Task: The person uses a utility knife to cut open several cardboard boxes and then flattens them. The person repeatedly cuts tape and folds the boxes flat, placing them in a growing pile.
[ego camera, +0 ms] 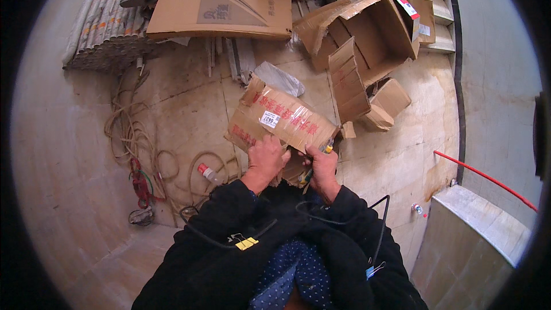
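A torn brown cardboard carton point(289, 114) with red print, clear tape and a white label is tilted in front of me. My left hand point(267, 159) is closed on its near edge, by a ragged opening. At the carton's near right corner, my right hand point(322, 168) presses its fingers against the edge. A slim hand tool point(329, 148) with a yellow end sticks out above that fist, and a dark part shows below it; its exact kind is unclear. Shadow hides most of the carton's inside.
Large opened carton point(366, 38) and smaller box point(389, 97) stand right of a flat printed carton point(232, 0). Bundled pipes point(107, 21) lie far left, above tangled rope point(129, 125). A plastic bottle point(210, 172) lies near my left arm. Steps point(430, 13) and a red rod point(486, 178) are rightward.
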`<state>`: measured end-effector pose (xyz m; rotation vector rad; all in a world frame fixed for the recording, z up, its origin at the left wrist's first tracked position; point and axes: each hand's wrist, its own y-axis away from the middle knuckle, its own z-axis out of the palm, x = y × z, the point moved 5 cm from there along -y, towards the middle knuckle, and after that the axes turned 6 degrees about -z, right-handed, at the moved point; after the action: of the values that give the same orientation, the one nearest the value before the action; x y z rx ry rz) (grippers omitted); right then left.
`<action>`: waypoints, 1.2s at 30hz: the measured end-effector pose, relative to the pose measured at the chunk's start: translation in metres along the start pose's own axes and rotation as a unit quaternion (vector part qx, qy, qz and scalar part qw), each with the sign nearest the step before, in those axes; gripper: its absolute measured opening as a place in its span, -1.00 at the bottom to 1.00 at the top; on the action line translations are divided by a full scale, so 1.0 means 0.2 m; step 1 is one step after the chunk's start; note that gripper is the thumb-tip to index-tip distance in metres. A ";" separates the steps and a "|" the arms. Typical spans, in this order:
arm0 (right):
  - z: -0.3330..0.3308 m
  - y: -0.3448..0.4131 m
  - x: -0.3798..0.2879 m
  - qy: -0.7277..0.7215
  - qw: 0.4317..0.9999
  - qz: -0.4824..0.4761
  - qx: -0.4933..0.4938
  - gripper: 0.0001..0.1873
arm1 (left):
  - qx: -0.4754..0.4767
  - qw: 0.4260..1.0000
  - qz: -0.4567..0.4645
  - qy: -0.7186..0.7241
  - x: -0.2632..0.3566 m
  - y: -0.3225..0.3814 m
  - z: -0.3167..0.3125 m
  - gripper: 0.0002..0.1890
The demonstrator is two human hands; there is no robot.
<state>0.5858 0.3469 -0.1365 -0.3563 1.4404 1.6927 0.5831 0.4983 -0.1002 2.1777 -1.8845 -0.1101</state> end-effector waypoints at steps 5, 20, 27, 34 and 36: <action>-0.03 -0.01 0.01 0.038 0.999 0.005 -0.016 -0.78 | -0.079 0.997 0.004 -0.004 -0.02 -0.03 0.10 -0.70; -0.17 0.00 0.16 0.466 0.828 -0.114 -0.290 -0.65 | -0.072 0.987 0.020 0.146 -0.01 -0.10 0.02 -0.62; -0.06 -0.08 0.18 0.413 0.821 -0.196 -0.342 -0.44 | -0.092 0.983 0.040 0.152 0.02 -0.06 0.01 -0.65; -0.07 -0.08 0.19 0.386 0.836 0.068 -0.384 -0.50 | -0.094 0.981 0.047 0.161 0.04 -0.03 -0.01 -0.66; -0.09 -0.09 0.20 0.390 0.836 0.075 -0.378 -0.50 | -0.100 0.980 0.055 0.164 0.04 -0.03 0.00 -0.67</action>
<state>0.5712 0.3469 -0.1816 -1.5534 1.2492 2.3504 0.5899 0.4922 -0.1008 1.8270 -1.7217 0.0749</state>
